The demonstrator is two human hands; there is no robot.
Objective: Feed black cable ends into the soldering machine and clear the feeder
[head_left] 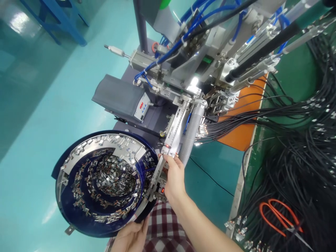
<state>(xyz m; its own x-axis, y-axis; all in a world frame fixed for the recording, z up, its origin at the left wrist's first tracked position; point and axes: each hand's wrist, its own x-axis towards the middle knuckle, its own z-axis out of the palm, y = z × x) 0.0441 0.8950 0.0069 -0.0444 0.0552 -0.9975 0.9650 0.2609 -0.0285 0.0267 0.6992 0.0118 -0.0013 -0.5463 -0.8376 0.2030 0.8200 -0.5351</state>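
Observation:
A round dark-blue vibratory feeder bowl (98, 229) full of small metal connector shells (112, 176) is at lower left. My left hand (130, 236) is at the bowl's lower right edge, palm up, with its fingers stretched out; their tips are partly hidden under the rim. My right hand (174, 176) is closed at the near end of a straight metal feeder track (172, 136), its thumb on top and its fingers curled round the side. Beside that hand runs a grey ribbed hose (189, 134). A small red-lit switch (163, 190) sits just below the track.
A grey controller box (120, 96) with a red display stands behind the bowl. Machine cylinders and blue air tubes (194, 28) fill the top. Black cables (296, 164) with metal ends heap on the right, with orange-handled scissors (280, 217) on them. A blue stool (60, 21) stands upper left.

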